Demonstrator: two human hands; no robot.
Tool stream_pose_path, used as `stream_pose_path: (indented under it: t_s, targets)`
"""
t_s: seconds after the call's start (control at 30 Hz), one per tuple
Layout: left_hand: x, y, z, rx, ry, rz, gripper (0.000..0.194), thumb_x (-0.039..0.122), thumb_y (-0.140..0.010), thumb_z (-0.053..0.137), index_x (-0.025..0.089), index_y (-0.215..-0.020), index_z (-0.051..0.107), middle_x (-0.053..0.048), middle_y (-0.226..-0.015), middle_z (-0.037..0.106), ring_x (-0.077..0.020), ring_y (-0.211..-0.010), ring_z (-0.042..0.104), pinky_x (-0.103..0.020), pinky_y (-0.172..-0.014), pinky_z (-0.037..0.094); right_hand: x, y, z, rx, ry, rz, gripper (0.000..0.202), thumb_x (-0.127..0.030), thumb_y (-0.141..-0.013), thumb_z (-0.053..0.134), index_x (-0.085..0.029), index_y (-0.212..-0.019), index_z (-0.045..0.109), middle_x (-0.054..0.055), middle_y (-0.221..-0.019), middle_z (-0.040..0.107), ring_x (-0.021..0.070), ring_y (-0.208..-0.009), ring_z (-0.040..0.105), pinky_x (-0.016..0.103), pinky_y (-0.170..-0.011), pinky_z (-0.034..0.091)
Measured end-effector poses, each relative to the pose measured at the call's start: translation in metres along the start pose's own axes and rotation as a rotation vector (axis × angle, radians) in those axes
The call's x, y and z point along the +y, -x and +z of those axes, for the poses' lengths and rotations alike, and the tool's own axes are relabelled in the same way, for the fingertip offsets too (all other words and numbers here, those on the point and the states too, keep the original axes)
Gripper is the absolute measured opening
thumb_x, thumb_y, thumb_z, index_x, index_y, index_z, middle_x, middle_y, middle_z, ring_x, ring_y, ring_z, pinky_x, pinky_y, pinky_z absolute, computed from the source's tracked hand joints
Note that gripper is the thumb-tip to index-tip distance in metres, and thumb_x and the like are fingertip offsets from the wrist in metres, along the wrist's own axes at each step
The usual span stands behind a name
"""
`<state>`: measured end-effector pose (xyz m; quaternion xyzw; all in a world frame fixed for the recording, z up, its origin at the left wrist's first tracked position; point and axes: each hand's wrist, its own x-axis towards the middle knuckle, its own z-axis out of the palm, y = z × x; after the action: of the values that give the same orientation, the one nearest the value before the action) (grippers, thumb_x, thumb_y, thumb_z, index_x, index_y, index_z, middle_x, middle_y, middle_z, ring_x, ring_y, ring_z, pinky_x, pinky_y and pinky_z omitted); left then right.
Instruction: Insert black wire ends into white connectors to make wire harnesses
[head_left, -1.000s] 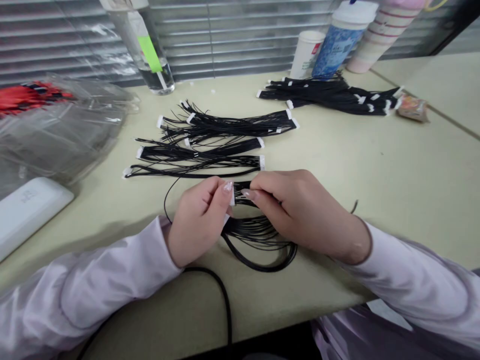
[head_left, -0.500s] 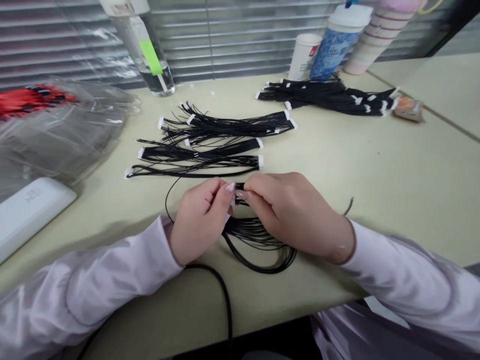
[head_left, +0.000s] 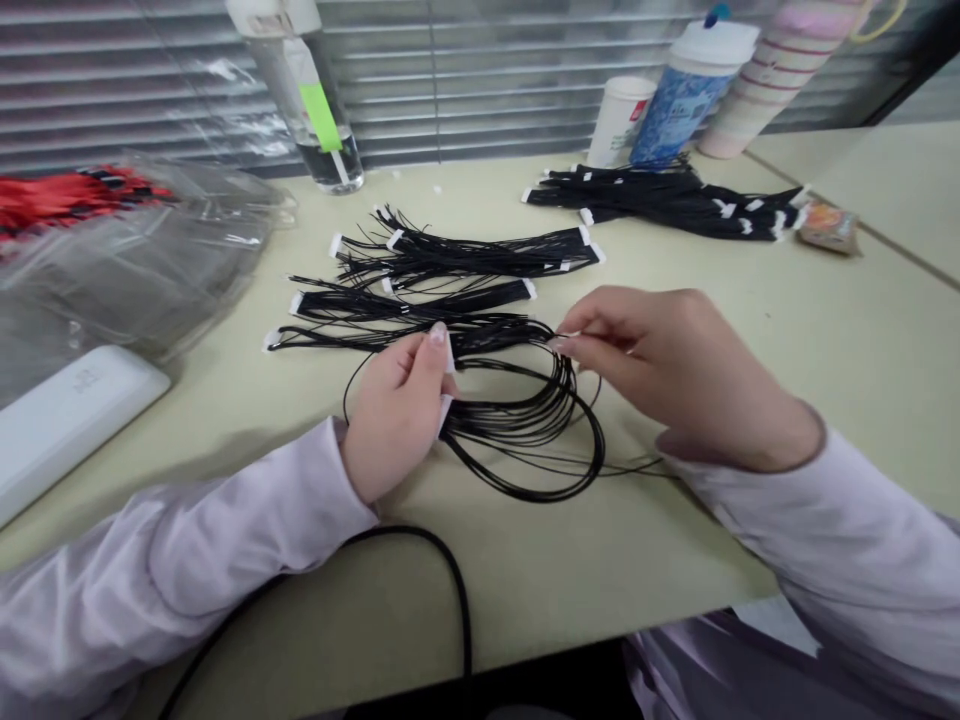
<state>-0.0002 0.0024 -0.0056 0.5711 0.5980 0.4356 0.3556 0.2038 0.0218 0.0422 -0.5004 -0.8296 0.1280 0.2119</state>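
Note:
My left hand (head_left: 401, 405) is closed around the white connector ends of a black wire harness (head_left: 517, 420). From there the wires curve to the right in a loop and double back. My right hand (head_left: 645, 365) pinches a thin black wire at the loop's upper right, thumb and forefinger together. Just beyond the hands, more black harnesses (head_left: 457, 250) with white connectors lie side by side on the table. A few loose wire ends trail to the right, under my right wrist.
A white case (head_left: 75, 420) and a clear plastic bag (head_left: 150, 270) with red wires (head_left: 60, 210) lie left. At the back stand a clear bottle (head_left: 319, 120), a paper cup (head_left: 619, 120) and tumblers (head_left: 686, 95). A darker harness pile (head_left: 660, 200) lies beside a small packet (head_left: 826, 228). A black cable (head_left: 442, 555) crosses the front.
My right hand has moved away from the connector to the right and now pinches at the wire loop, which shows more fully. My left hand keeps its hold. The view has shifted slightly.

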Motion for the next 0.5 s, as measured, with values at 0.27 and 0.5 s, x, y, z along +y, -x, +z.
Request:
stream_pose_path:
  t_s: [0.27, 0.5]
  targets:
    - [-0.011, -0.009, 0.001, 0.095, 0.331, -0.202, 0.041, 0.057, -0.080, 0.045, 0.020, -0.060, 0.044, 0.004, -0.047, 0.039, -0.0071, -0.037, 0.034, -0.021, -0.033, 0.028, 0.018, 0.007, -0.024, -0.611, -0.017, -0.068, 0.022, -0.032, -0.085, 0.047, -0.023, -0.074, 0.064, -0.003, -0.061, 0.059, 0.0076, -0.050, 0.047, 0.021, -0.048, 0.033]
    - [-0.010, -0.009, 0.002, 0.090, 0.331, -0.226, 0.042, 0.057, -0.080, 0.044, 0.020, -0.061, 0.043, 0.004, -0.047, 0.039, -0.0073, -0.037, 0.035, -0.022, -0.032, 0.029, 0.002, 0.016, -0.020, -0.441, 0.071, -0.122, 0.026, -0.025, -0.080, 0.051, -0.020, -0.055, 0.051, -0.004, -0.045, 0.042, 0.0057, -0.041, 0.031, 0.022, -0.042, 0.022]
